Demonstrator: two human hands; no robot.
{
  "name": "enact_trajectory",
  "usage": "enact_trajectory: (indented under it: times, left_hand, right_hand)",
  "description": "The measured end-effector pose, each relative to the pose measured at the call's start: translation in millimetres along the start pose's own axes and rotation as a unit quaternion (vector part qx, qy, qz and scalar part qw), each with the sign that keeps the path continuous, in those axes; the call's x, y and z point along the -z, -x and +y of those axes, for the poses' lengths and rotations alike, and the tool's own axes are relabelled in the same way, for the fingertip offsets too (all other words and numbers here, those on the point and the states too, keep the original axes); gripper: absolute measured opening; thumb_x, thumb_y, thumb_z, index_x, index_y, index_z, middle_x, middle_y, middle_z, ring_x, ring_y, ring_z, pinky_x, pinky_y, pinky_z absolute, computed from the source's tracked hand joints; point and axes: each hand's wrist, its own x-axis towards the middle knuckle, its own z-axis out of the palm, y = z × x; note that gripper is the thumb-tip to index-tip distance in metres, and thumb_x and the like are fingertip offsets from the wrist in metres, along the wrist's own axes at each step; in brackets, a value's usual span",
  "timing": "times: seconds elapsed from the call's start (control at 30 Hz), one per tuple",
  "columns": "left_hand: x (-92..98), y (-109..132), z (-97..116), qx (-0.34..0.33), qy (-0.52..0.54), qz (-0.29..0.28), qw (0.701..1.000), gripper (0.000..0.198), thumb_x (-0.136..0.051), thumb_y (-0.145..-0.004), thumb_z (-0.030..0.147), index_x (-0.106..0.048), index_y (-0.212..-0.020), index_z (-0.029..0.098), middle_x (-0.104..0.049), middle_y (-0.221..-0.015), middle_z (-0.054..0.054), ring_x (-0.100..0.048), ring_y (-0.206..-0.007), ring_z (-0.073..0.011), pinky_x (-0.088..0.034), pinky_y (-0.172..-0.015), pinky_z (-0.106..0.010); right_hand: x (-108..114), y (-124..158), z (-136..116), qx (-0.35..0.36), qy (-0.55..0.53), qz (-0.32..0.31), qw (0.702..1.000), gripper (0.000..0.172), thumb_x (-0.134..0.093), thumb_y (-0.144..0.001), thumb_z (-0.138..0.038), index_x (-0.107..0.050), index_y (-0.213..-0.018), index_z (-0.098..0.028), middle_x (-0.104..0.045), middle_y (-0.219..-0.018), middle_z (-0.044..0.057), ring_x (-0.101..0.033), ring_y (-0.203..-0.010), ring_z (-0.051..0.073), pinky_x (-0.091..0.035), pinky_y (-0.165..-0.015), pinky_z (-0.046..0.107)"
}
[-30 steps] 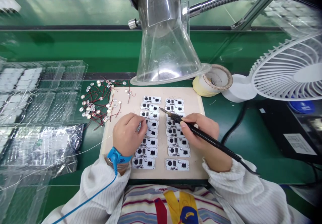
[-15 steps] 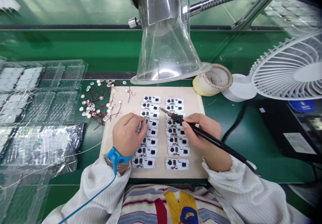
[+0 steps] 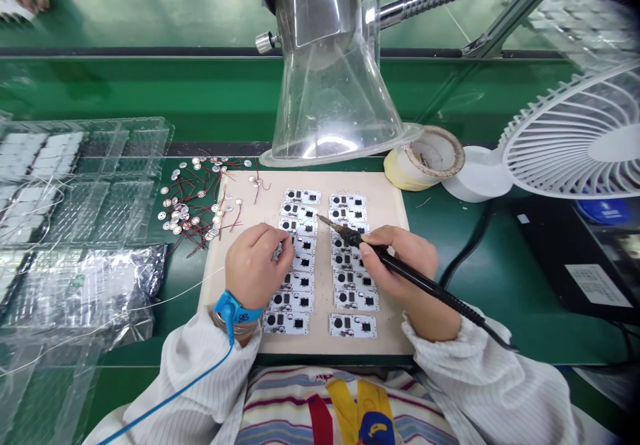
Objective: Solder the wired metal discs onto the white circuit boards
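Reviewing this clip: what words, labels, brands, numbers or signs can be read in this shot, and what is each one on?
"88", doubtful reading: marks on the blue wrist strap.
White label on the black unit: printed lines, too blurred to read.
White circuit boards: fine print, too small to read.
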Motion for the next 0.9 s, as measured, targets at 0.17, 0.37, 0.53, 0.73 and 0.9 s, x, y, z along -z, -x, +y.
enact_trajectory:
  times: [0.17, 0.37, 0.53, 0.73, 0.9]
  left_hand:
    - [-0.2, -0.2, 0.5, 0.004, -0.001, -0.001, 1.0, 0.011, -0.059, -0.082, 0.016, -0.065, -0.074, 0.017, -0.065, -0.067, -0.002, -0.058, -0.061, -0.0136, -0.046, -0.06, -0.026]
    - [0.8, 1.1, 1.7, 0.003, 0.004, 0.0, 1.0, 0.01, -0.059, -0.082, 0.016, -0.066, -0.075, 0.017, -0.065, -0.067, -0.002, -0.059, -0.062, -0.0143, -0.047, -0.062, -0.027]
    - [0.7, 1.8, 1.8, 0.003, 0.007, 0.001, 1.0, 0.011, -0.058, -0.083, 0.016, -0.065, -0.074, 0.017, -0.065, -0.067, -0.002, -0.058, -0.061, -0.0138, -0.046, -0.062, -0.027]
    - [1.4, 1.7, 1.7, -0.001, 0.005, -0.003, 1.0, 0.011, -0.058, -0.082, 0.016, -0.066, -0.074, 0.017, -0.065, -0.067, -0.002, -0.058, -0.061, -0.0137, -0.046, -0.061, -0.027]
    - [1.3, 1.8, 1.8, 0.001, 0.005, -0.005, 1.0, 0.011, -0.058, -0.083, 0.016, -0.065, -0.074, 0.017, -0.065, -0.067, -0.002, -0.058, -0.061, -0.0136, -0.046, -0.061, -0.027]
  right_hand:
    - [-0.8, 0.3, 0.6, -0.003, -0.001, 0.007, 1.0, 0.009, -0.061, -0.081, -0.017, -0.056, -0.084, -0.024, -0.065, -0.065, 0.001, -0.064, -0.057, 0.018, -0.05, -0.049, 0.03]
    - [-0.5, -0.3, 1.2, 0.008, 0.0, 0.01, 1.0, 0.01, -0.062, -0.08, -0.017, -0.056, -0.084, -0.024, -0.064, -0.064, 0.0, -0.064, -0.056, 0.018, -0.049, -0.046, 0.029]
    - [-1.5, -0.1, 1.0, 0.01, -0.004, 0.012, 1.0, 0.012, -0.062, -0.081, -0.016, -0.055, -0.084, -0.025, -0.064, -0.064, 0.001, -0.064, -0.056, 0.019, -0.05, -0.046, 0.031]
    - [-1.3, -0.2, -0.4, 0.007, -0.005, 0.007, 1.0, 0.014, -0.061, -0.081, -0.016, -0.054, -0.085, -0.027, -0.064, -0.064, 0.0, -0.064, -0.055, 0.02, -0.05, -0.045, 0.033]
    - [-0.8, 0.5, 0.2, 0.005, -0.005, 0.011, 1.0, 0.014, -0.061, -0.081, -0.017, -0.055, -0.087, -0.028, -0.065, -0.065, 0.001, -0.065, -0.057, 0.02, -0.05, -0.047, 0.034]
